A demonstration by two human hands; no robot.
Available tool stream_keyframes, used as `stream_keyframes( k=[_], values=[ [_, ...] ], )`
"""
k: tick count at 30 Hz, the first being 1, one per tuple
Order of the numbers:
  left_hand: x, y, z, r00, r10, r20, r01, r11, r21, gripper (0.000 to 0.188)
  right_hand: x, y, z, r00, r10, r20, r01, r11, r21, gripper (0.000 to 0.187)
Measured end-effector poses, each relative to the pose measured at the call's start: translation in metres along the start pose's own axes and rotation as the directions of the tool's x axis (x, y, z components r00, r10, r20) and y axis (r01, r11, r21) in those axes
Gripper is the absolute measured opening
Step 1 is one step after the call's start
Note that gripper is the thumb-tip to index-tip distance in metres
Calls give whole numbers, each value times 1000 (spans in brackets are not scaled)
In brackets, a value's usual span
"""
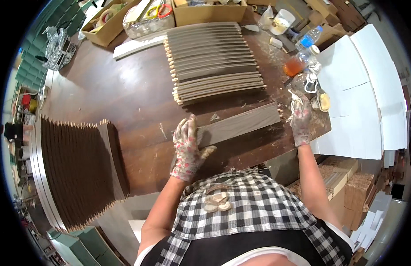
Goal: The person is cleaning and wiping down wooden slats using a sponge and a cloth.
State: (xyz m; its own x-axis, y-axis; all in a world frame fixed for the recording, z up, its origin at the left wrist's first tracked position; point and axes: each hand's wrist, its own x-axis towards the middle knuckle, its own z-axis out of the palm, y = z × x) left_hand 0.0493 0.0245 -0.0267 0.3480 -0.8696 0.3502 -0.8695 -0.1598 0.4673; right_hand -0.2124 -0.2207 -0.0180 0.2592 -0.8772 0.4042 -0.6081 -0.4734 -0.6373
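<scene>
A brown wood-grain board (241, 124) lies slanted near the table's front edge, with short pegs showing at its right end. My left hand (186, 148), in a spotted work glove, grips its left end, fingers on the far side and thumb along the near edge. At the table's right corner is my right hand (301, 122), in a stained glove. Its fingers are drawn together by a whitish, string-like thing; what they hold, if anything, is hidden. Beyond the board, a stack of similar boards (212, 57) has light wooden pegs along both ends.
A tall row of dark boards (76, 173) stands at the table's left. At right are an orange-filled bottle (295, 65), a water bottle (308, 41) and white sheets (347, 97). Cardboard boxes (210, 14) line the back; a pale strip (139, 46) lies before them.
</scene>
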Motion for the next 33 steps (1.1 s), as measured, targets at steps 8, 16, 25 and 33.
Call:
stream_keyframes(
  k=[8, 16, 25, 33],
  values=[
    [-21, -21, 32, 972, -234, 23, 195, 746, -637, 109, -76, -150, 108, 723, -591, 358, 587, 799, 135, 47],
    [-17, -20, 28, 963, -246, 107, 238, 603, -761, 121, -61, -114, 92, 726, -613, 312, 648, 761, -11, 37],
    [-3, 5, -22, 998, -36, -59, 30, 994, -101, 95, 14, 109, -93, 947, 140, -289, -239, 908, -345, 32],
    [17, 56, -2, 951, 276, 138, -246, 948, -203, 51, 61, 171, -113, 902, 362, -234, -429, 809, -402, 52]
  ],
)
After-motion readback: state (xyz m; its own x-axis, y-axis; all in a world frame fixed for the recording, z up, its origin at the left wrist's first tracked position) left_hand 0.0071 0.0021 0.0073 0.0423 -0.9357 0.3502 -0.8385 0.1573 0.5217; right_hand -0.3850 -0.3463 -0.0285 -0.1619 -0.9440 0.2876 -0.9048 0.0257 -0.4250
